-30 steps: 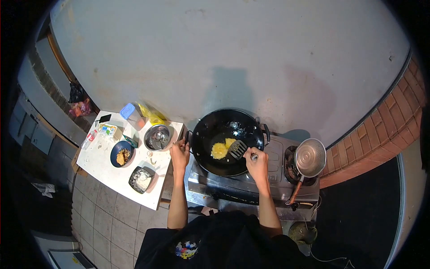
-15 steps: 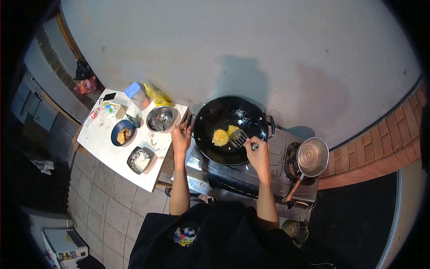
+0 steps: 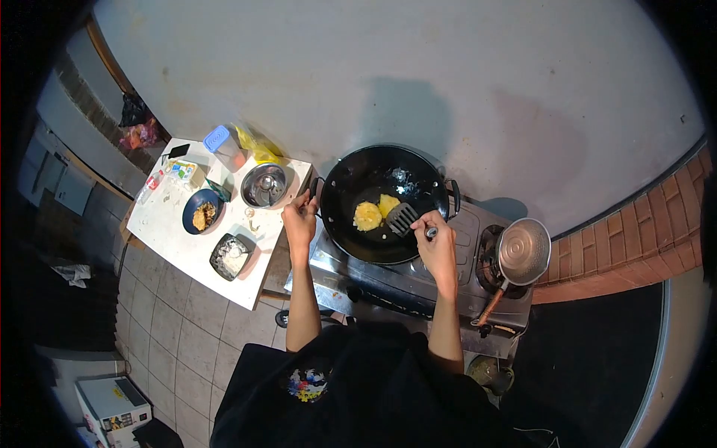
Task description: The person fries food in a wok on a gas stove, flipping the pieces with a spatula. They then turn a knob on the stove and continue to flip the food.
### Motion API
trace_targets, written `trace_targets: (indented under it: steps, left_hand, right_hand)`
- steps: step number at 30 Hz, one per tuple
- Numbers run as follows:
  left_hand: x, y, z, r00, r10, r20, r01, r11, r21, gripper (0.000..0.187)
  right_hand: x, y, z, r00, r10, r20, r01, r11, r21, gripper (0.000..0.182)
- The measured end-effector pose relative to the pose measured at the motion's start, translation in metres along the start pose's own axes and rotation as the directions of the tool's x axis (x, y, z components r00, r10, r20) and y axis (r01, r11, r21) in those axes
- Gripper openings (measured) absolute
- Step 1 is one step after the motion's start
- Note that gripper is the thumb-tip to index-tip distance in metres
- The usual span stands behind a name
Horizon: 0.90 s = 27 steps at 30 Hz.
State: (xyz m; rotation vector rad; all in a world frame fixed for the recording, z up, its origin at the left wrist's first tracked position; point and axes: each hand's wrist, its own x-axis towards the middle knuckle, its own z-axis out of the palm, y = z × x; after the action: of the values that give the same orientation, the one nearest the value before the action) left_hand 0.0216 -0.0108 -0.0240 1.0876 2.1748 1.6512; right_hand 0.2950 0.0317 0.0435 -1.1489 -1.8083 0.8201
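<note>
A large black wok sits on the stove, with two yellow pieces of food side by side in it. My right hand grips a slotted spatula, its head inside the wok just right of the food. At the wok's left side, my left hand is closed round the loop handle.
On the white table at left stand a steel bowl, a blue bowl with food, a dark dish of white powder and a blue-lidded container. An upturned pan rests on the right burner.
The spatula head has shifted slightly right, away from the food. More of the second yellow piece shows. My left hand stays at the handle, and the whole view has shifted slightly.
</note>
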Motion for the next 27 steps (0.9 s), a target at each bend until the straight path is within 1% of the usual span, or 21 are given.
trace_targets:
  steps: [1, 3, 4, 6, 7, 9, 10, 11, 12, 13, 15, 16, 18, 19, 21, 23, 25, 27]
  left_hand:
    - [0.0, -0.001, 0.0, 1.0, 0.014, -0.005, -0.014, 1.0, -0.005, 0.029]
    - [0.0, -0.001, -0.001, 1.0, 0.028, -0.008, -0.028, 1.0, -0.009, 0.029]
    - [0.0, 0.0, -0.002, 1.0, 0.021, 0.005, -0.021, 1.0, -0.007, 0.028]
    - [0.0, 0.003, -0.002, 1.0, 0.013, 0.018, -0.013, 1.0, -0.005, 0.028]
    - [0.0, 0.005, -0.002, 0.999, 0.039, 0.0, -0.039, 0.999, 0.012, 0.028]
    - [-0.003, 0.008, -0.003, 0.998, 0.06, -0.015, -0.059, 0.998, 0.029, 0.028]
    - [-0.003, 0.01, -0.004, 0.999, 0.042, -0.001, -0.042, 0.999, 0.029, 0.028]
    - [-0.002, 0.011, -0.005, 1.0, 0.024, 0.013, -0.025, 0.999, 0.029, 0.028]
    - [-0.001, 0.008, -0.004, 1.0, 0.022, 0.011, -0.023, 0.999, 0.031, 0.028]
    - [0.0, 0.004, -0.003, 0.999, 0.029, 0.017, -0.029, 0.999, 0.026, 0.028]
    - [0.001, 0.0, -0.003, 0.999, 0.032, 0.023, -0.033, 0.999, 0.022, 0.028]
    - [0.0, 0.0, -0.003, 0.999, 0.04, 0.025, -0.04, 0.999, -0.001, 0.028]
    - [0.001, -0.003, -0.002, 0.998, 0.049, 0.025, -0.048, 0.999, -0.024, 0.028]
    - [0.001, -0.005, -0.001, 0.998, 0.062, 0.018, -0.062, 0.998, -0.029, 0.027]
    - [0.001, -0.007, 0.0, 0.997, 0.076, 0.012, -0.075, 0.997, -0.034, 0.027]
    - [0.001, -0.004, -0.001, 0.999, 0.039, 0.01, -0.038, 0.999, -0.024, 0.028]
    - [0.0, -0.001, -0.003, 0.999, 0.036, 0.028, -0.035, 0.999, -0.021, 0.028]
    - [0.0, 0.003, -0.004, 0.998, 0.034, 0.046, -0.033, 0.999, -0.019, 0.028]
  right_hand:
    - [0.0, 0.0, 0.001, 1.0, 0.004, 0.0, -0.004, 1.0, 0.0, 0.003]
    - [0.0, -0.002, 0.002, 0.999, -0.021, 0.04, 0.019, 0.998, 0.062, 0.005]
    - [-0.001, -0.004, 0.003, 0.999, -0.019, 0.039, 0.016, 0.998, 0.063, 0.005]
    - [-0.002, -0.008, 0.003, 0.993, -0.03, 0.116, 0.027, 0.999, 0.03, 0.004]
    - [-0.002, -0.008, 0.004, 0.993, -0.027, 0.116, 0.024, 0.999, 0.03, 0.004]
    - [-0.001, -0.006, 0.007, 0.986, 0.053, 0.16, -0.06, 0.997, 0.041, 0.005]
    - [0.0, -0.001, 0.01, 0.985, 0.053, 0.163, -0.061, 0.997, 0.04, 0.005]
    - [0.001, 0.007, 0.015, 0.991, 0.036, 0.126, -0.048, 0.994, 0.096, 0.005]
    - [0.001, 0.011, 0.019, 0.996, 0.021, 0.089, -0.034, 0.988, 0.152, 0.004]
    - [0.001, 0.014, 0.023, 0.996, 0.021, 0.092, -0.035, 0.988, 0.153, 0.004]
    - [0.001, 0.017, 0.027, 0.997, 0.041, 0.068, -0.055, 0.975, 0.217, 0.003]
    - [0.0, 0.015, 0.027, 0.997, 0.041, 0.071, -0.056, 0.975, 0.216, 0.003]
    - [0.0, 0.011, 0.026, 0.99, 0.123, 0.072, -0.136, 0.966, 0.221, 0.003]
    - [0.001, 0.009, 0.027, 0.99, 0.123, 0.072, -0.136, 0.966, 0.221, 0.003]
    - [0.002, 0.005, 0.029, 0.999, 0.039, -0.006, -0.037, 0.966, 0.255, 0.003]
    - [0.003, -0.003, 0.027, 1.0, 0.028, 0.0, -0.027, 0.97, 0.241, 0.003]
    - [0.004, -0.01, 0.026, 1.0, 0.019, 0.005, -0.02, 0.974, 0.227, 0.002]
    - [0.005, -0.015, 0.026, 0.998, 0.009, 0.064, -0.021, 0.981, 0.193, 0.002]
